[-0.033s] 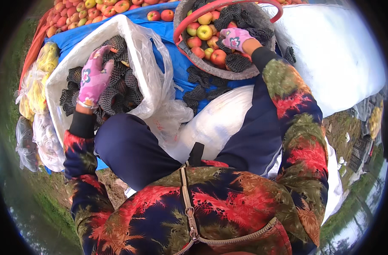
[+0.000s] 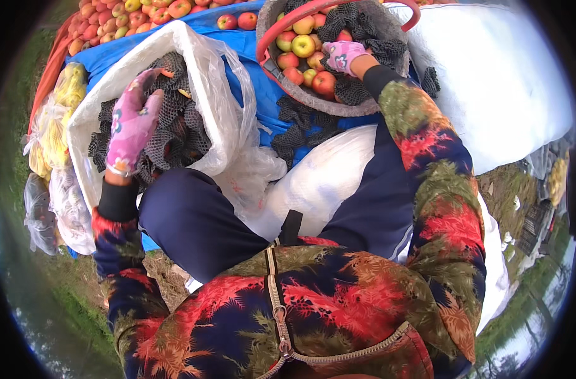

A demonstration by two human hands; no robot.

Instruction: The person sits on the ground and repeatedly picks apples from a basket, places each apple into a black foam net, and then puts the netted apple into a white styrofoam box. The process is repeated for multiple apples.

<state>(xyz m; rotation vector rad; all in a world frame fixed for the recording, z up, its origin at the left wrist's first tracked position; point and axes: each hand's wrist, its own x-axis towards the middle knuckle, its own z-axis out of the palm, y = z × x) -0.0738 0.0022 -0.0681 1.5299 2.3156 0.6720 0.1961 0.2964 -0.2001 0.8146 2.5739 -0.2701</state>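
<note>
My left hand (image 2: 134, 126), in a pink floral glove, is open, thumb apart from the fingers, over a white plastic-lined box (image 2: 201, 76) of apples in black foam mesh sleeves (image 2: 165, 142). My right hand (image 2: 343, 55), gloved alike, reaches into a grey bucket (image 2: 276, 85) with a red handle, holding bare red and yellow-green apples (image 2: 303, 46) and loose black mesh (image 2: 345, 22). Its fingers are curled downward among the mesh; whatever is in them is hidden.
Piled apples (image 2: 124, 16) lie along the back on a blue tarp (image 2: 92, 72). Yellow bags (image 2: 67, 88) sit at the left, a large white sack (image 2: 484, 82) at the right. Loose mesh sleeves (image 2: 291, 117) and another white sack (image 2: 313, 177) lie near my crossed legs.
My left hand has dropped slightly toward me. My right hand has shifted a little up and to the left within the bucket.
</note>
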